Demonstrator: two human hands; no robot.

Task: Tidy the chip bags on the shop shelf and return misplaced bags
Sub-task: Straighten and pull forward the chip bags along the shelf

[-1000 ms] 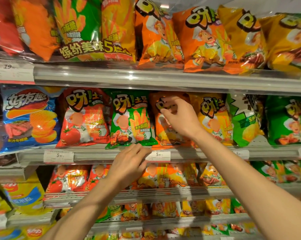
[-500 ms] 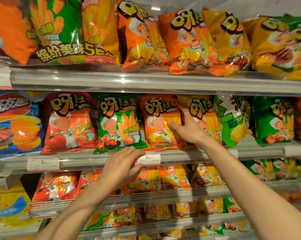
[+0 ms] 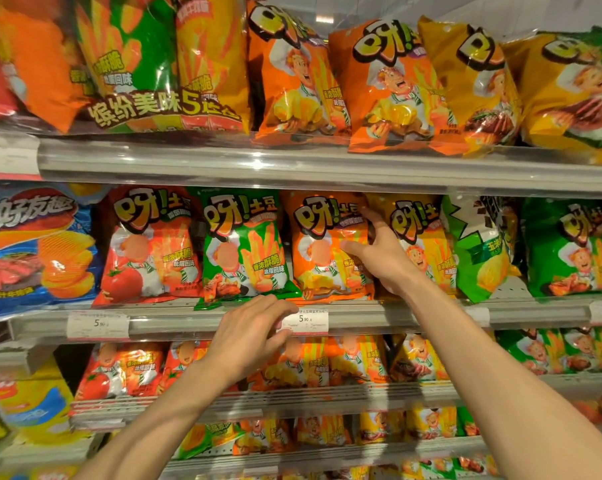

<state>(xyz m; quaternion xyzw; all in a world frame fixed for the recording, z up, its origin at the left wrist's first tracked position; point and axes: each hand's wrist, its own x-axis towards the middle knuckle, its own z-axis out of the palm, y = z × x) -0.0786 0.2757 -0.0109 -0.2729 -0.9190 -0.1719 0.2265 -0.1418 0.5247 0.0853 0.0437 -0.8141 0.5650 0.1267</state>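
Right hand (image 3: pixel 384 258) gripping orange bag (image 3: pixel 322 258)

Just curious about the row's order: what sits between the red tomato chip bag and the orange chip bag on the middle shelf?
One green chip bag stands between the red tomato bag and the orange bag, seen in the head view.

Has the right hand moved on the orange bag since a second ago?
Yes. The right hand slid down from the orange bag's top edge to its right side, thumb across the front, judged against the shelf rail above.
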